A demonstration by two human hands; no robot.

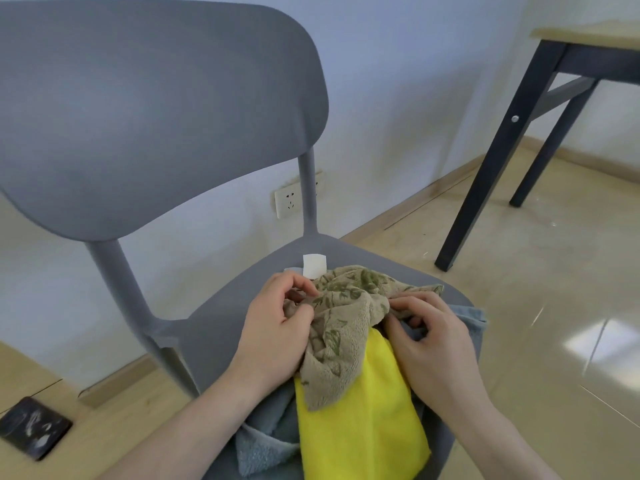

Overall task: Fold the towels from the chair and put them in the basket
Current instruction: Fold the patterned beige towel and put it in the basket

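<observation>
Both hands work the beige leaf-print towel [346,317] heaped on the chair [221,327] seat: the left hand [277,327] pinches its far-left edge, the right hand [429,337] grips cloth at the seat's right edge. Finding two adjacent corners first should let it lift clear of the yellow towel [360,420] and grey-blue towel [263,441]; open floor [519,306] lies right; no basket shows

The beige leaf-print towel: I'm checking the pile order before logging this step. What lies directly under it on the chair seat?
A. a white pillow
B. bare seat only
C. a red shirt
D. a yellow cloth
D: the beige leaf-print towel, gripped by both hands, drapes over a yellow cloth on the grey chair.
</observation>
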